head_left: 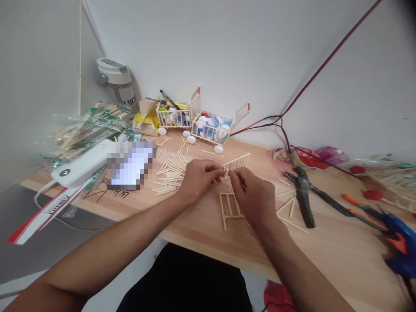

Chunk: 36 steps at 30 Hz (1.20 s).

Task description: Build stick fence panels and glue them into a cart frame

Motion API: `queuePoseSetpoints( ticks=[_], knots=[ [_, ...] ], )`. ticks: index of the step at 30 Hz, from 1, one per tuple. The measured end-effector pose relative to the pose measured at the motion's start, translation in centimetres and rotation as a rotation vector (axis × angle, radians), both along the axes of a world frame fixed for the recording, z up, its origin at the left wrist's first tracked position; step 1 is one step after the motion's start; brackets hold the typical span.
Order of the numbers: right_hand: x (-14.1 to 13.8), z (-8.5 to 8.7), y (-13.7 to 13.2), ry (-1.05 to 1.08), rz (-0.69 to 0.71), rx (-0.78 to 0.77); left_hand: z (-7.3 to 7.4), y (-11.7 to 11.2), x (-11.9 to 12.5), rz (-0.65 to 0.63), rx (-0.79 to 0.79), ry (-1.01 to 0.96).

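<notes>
Over the table, my left hand [203, 177] is closed, its fingertips pinched at the near end of a small ladder-like wooden stick frame [239, 162]. Close beside it, my right hand [252, 190] is also pinched shut, just below that frame; what sits between its fingertips is too small to make out. Beneath my right hand lies a second stick frame [223, 212], flat on the wood and partly covered by the hand. A pile of short cut wooden sticks [170, 175] spreads to the left of my left hand.
Two miniature stick carts [173, 119] with white wheels stand against the wall, filled with caps and tools. A phone [131, 167], white power strip [86, 162], and bagged sticks [87, 130] lie left. Pliers [303, 197], loose sticks and a blue glue gun [401, 247] lie right.
</notes>
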State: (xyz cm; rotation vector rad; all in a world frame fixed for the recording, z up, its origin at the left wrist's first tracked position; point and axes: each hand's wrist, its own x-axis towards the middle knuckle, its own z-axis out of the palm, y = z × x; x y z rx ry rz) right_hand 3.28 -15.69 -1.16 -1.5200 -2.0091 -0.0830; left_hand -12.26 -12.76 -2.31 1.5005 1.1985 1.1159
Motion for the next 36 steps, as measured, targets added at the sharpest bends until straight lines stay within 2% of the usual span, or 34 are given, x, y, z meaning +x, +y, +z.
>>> queuePoseSetpoints(
  ticks=[5, 18, 36],
  knots=[
    [0.05, -0.02, -0.04, 0.076, 0.055, -0.039, 0.39, 0.01, 0.04, 0.012, -0.045, -0.032],
    [0.04, -0.3, -0.04, 0.004, 0.04, -0.055, -0.28, 0.08, -0.08, 0.004, -0.009, -0.015],
    [-0.13, -0.32, -0.04, 0.0, 0.052, -0.046, -0.16, -0.01, -0.07, 0.011, 0.002, -0.007]
  ],
)
